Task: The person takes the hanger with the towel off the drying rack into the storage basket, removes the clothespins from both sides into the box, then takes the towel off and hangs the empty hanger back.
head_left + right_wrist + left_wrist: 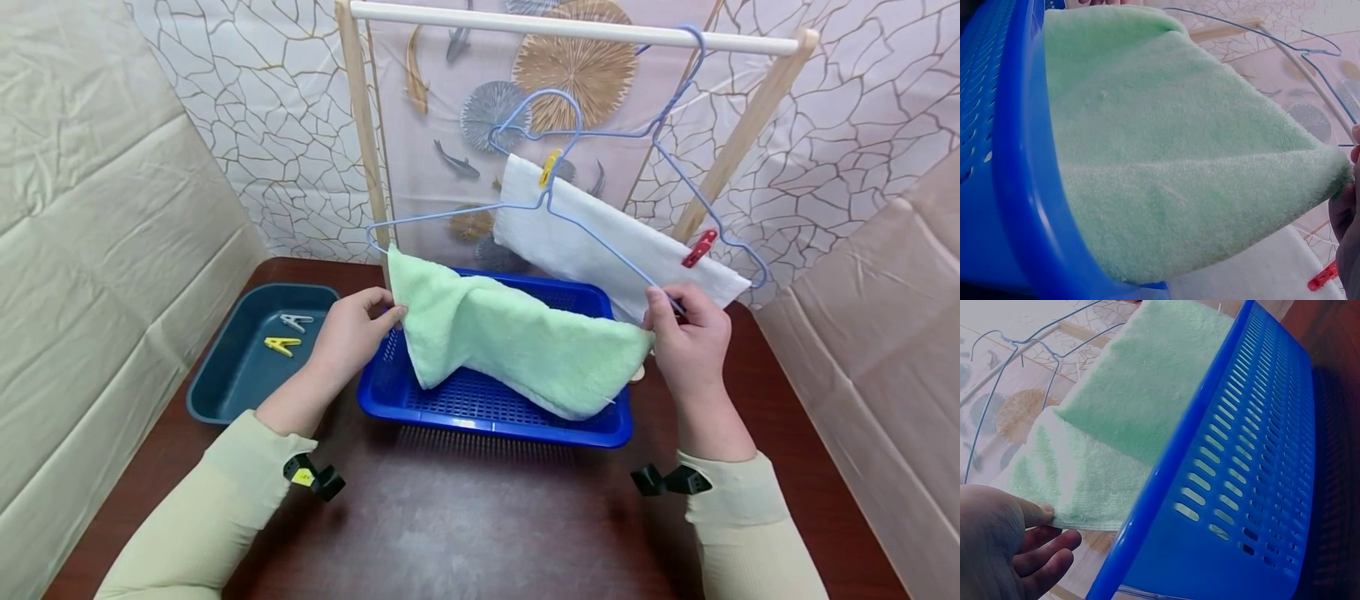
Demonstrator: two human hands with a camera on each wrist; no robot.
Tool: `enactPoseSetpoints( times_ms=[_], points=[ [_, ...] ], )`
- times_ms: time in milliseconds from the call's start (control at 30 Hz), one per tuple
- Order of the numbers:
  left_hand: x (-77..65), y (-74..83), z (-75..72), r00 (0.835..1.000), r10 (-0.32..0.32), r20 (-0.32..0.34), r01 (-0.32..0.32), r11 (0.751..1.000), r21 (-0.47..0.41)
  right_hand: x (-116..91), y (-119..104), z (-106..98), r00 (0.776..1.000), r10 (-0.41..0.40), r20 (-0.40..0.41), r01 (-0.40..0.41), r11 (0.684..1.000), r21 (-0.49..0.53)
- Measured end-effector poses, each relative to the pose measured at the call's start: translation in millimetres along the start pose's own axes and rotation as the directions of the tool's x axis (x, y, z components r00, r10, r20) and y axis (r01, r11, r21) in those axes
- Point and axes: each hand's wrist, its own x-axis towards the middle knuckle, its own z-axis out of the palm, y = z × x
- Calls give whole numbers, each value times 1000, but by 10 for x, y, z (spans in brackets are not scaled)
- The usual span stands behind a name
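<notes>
A light green towel [517,337] is stretched between both hands above a blue perforated basket [480,427]. My left hand [352,333] pinches the towel's left edge between thumb and fingers; the left wrist view shows the thumb pressed on its border. My right hand [690,333] grips the right end of a blue wire hanger [468,208] together with the towel's right corner. The hanger is tilted, its hook free below the rod, and its left end lies by the towel's upper left corner. In the right wrist view, my right hand [1346,212] shows only partly, at the edge.
A wooden rack with a white rod [570,29] stands behind. On it hangs another blue hanger [678,167], with a white towel [585,233] held by a yellow clothespin [550,168] and a red clothespin [701,248]. Left, a dark teal tray [225,375] holds yellow and grey clothespins.
</notes>
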Motion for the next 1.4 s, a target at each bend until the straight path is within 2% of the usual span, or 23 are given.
enactPoseSetpoints(
  times_ms=[533, 1033, 1400],
  points=[
    [-31, -57, 27, 1000, 27, 10, -27, 1000, 9, -15, -12, -2, 999, 34, -4, -34, 999, -5],
    [-52, -95, 49, 1000, -9, 14, 9, 1000, 3, -11, -29, -6, 999, 44, -7, -43, 999, 15],
    [-73, -129, 43, 1000, -3, 23, 2, 1000, 11, -5, -43, -6, 999, 44, -13, -44, 999, 10]
  ],
)
